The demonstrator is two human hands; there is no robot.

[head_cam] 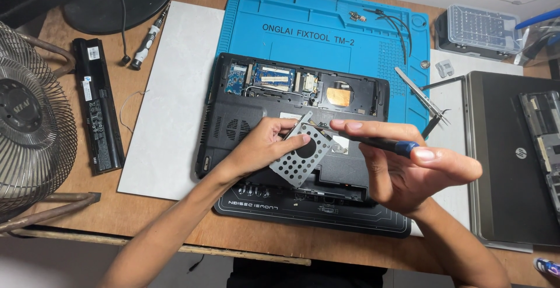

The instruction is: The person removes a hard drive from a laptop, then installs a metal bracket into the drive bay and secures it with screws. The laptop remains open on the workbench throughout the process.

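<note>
Left hand (pixel 265 142): fingers pinching a perforated metal drive caddy (pixel 303 153), held tilted above the opened laptop base (pixel 233 119).
Right hand (pixel 408 165): fingers closed around a blue-handled screwdriver (pixel 382 144), its shaft pointing toward the caddy's upper edge.
Laptop base: underside up, circuit boards exposed, lying partly on a blue repair mat (pixel 315 25).
Tabletop (pixel 151 218): wooden; black battery pack (pixel 98 104) at left beside a wire fan guard (pixel 32 119); second laptop (pixel 507 160) at right; tweezers (pixel 423 97) on the mat.

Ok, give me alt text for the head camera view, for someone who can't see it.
A left hand holds a perforated metal bracket over an opened black laptop while the right hand works a screwdriver at it.
</note>
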